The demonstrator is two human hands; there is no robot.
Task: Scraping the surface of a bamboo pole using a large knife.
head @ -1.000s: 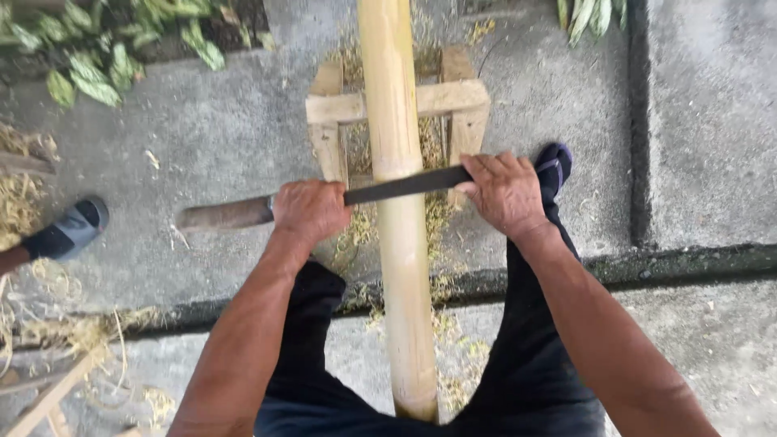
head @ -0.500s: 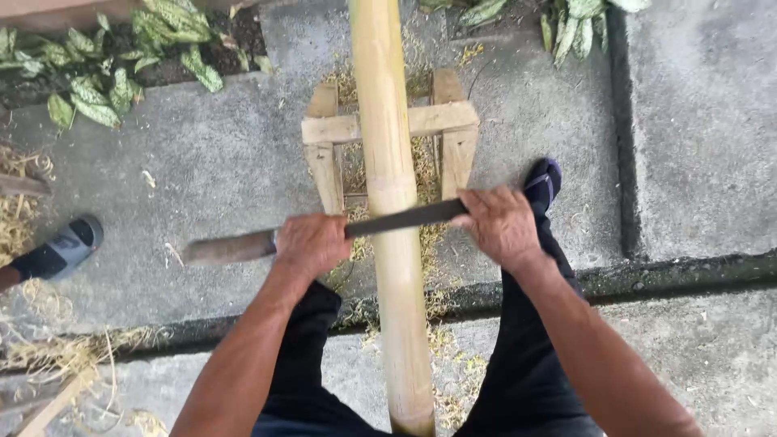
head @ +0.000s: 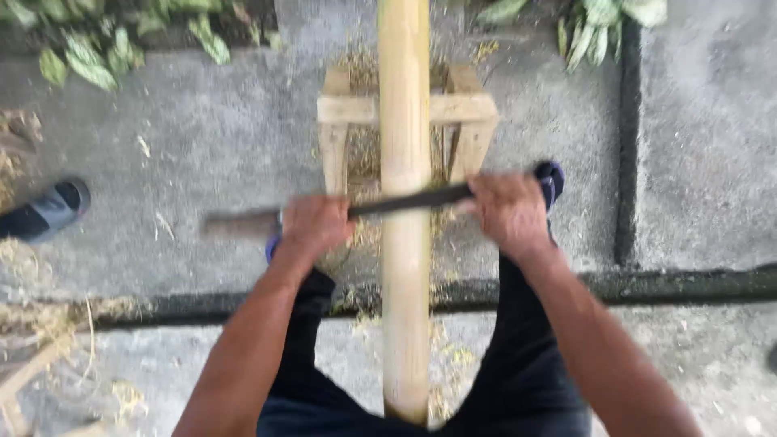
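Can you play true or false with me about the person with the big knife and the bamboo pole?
1. Both hands hold the long knife. True: left hand and right hand grip it on either side of the bamboo pole.
2. The pole lies on a metal table. False: it rests on a small wooden stand.
3. The knife lies across the pole. True.
4. The ground is grass. False: it is grey concrete.
5. A dark sandal lies at the left. True.

A pale yellow bamboo pole (head: 404, 202) is running vertically down the frame's centre. A long dark blade (head: 405, 202) is lying crosswise over it at mid-frame, blurred, tilting slightly up rightward.
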